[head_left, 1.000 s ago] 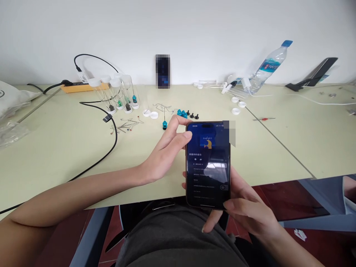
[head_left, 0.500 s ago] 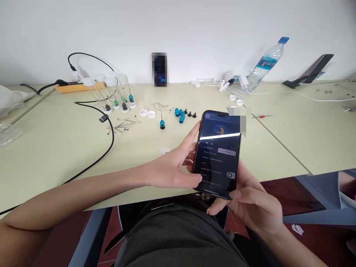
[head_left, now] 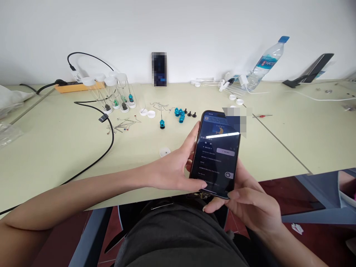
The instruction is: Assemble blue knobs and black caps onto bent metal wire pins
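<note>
A black smartphone (head_left: 215,159) with its dark screen lit is held in both hands above the table's front edge. My left hand (head_left: 178,168) grips its left side, the thumb resting on the lower screen and the fingers behind. Around the lower right corner, my right hand (head_left: 254,204) is closed, its thumb at the bottom edge. Just left of the phone lies a small white cap (head_left: 165,152). Beyond my hands, a blue piece with a metal rod (head_left: 162,124) stands on a black base, near a cluster of blue pieces (head_left: 180,114) and small black parts (head_left: 190,114).
Capped clear tubes (head_left: 111,92) stand at the back left by an orange power strip (head_left: 72,88). Thin metal rods (head_left: 125,125) lie near a black cable (head_left: 112,137). A second phone (head_left: 159,70) leans on the wall; a water bottle (head_left: 267,63) tilts at right.
My left thumb has slid slightly right across the lower screen. The phone and both hands have shifted a little left, showing more of the white cap.
</note>
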A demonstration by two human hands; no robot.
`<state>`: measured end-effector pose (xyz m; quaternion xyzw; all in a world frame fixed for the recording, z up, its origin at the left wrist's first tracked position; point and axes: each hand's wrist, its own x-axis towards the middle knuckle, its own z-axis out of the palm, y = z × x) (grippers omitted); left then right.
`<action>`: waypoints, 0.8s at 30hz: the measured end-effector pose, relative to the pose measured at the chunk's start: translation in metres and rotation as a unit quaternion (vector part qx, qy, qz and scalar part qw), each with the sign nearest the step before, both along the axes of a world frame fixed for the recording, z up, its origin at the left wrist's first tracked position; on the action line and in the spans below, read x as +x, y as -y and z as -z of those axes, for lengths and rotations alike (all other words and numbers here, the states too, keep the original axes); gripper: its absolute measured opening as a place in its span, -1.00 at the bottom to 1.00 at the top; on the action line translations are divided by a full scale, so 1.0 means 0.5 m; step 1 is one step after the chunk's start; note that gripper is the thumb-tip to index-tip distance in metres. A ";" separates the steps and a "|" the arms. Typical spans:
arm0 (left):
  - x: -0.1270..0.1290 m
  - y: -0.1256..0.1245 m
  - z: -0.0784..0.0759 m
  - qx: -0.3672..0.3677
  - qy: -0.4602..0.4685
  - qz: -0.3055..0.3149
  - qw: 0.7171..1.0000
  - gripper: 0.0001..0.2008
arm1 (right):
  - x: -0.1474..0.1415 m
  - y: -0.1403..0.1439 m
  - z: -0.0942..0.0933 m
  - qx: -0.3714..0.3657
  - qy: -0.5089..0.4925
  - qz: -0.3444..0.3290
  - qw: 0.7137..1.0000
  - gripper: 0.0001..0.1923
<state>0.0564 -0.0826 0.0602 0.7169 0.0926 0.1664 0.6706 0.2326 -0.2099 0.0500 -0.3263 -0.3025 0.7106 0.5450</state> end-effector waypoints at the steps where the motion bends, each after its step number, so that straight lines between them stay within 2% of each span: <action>1: -0.001 0.000 -0.001 -0.006 0.003 0.004 1.000 0.14 | 0.000 0.000 0.000 0.000 -0.005 -0.004 1.000 -0.11; 5: -0.001 -0.001 -0.006 -0.056 0.038 -0.002 0.998 -0.06 | -0.001 -0.002 0.005 0.014 -0.030 -0.005 0.999 -0.13; 10: -0.002 -0.005 -0.011 -0.099 0.073 -0.084 0.989 -0.24 | -0.007 -0.006 0.019 0.038 -0.040 -0.020 0.998 -0.11; 16: -0.006 -0.015 -0.020 -0.060 0.080 -0.168 0.981 -0.57 | -0.010 -0.002 0.019 0.027 0.007 -0.051 0.998 -0.11; 24: 0.000 -0.027 -0.025 -0.037 0.079 -0.213 0.973 -0.75 | -0.008 -0.001 0.019 0.020 0.028 -0.067 0.997 -0.08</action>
